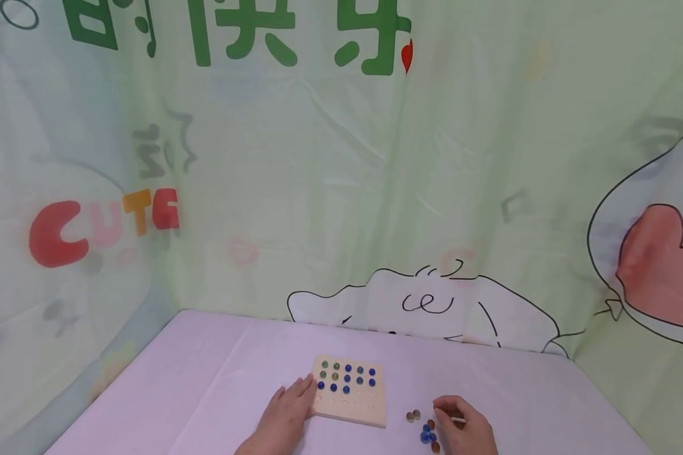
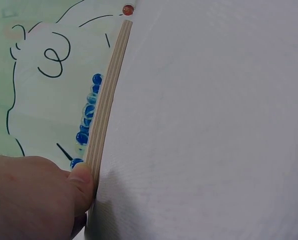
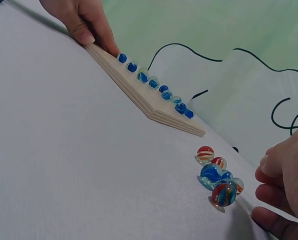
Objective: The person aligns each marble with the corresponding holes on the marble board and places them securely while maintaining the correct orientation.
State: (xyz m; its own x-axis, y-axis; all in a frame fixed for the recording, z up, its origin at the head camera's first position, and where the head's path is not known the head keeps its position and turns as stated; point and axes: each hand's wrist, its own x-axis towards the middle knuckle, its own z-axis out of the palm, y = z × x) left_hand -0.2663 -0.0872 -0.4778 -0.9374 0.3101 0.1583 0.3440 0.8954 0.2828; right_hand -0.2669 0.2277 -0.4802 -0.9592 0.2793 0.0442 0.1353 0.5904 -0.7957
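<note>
A pale wooden board (image 1: 353, 411) with rows of round hollows lies on the table. Blue and greenish glass marbles (image 1: 347, 378) sit in its far rows; bare hollows show in the near part. My left hand (image 1: 284, 414) holds the board at its left side, thumb against the near edge in the left wrist view. Right of the board my right hand (image 1: 465, 424) hovers with curled fingers and thumb close to the index finger. Whether a marble is between those fingertips is hidden. Beside it lies a loose cluster of blue and red-streaked marbles (image 3: 211, 176).
Two brownish marbles (image 1: 413, 415) lie between the board and the right hand. A pinkish-white cloth covers the table (image 1: 216, 366). Behind and at the sides hangs a pale green printed curtain (image 1: 250, 189), meeting the table's far edge.
</note>
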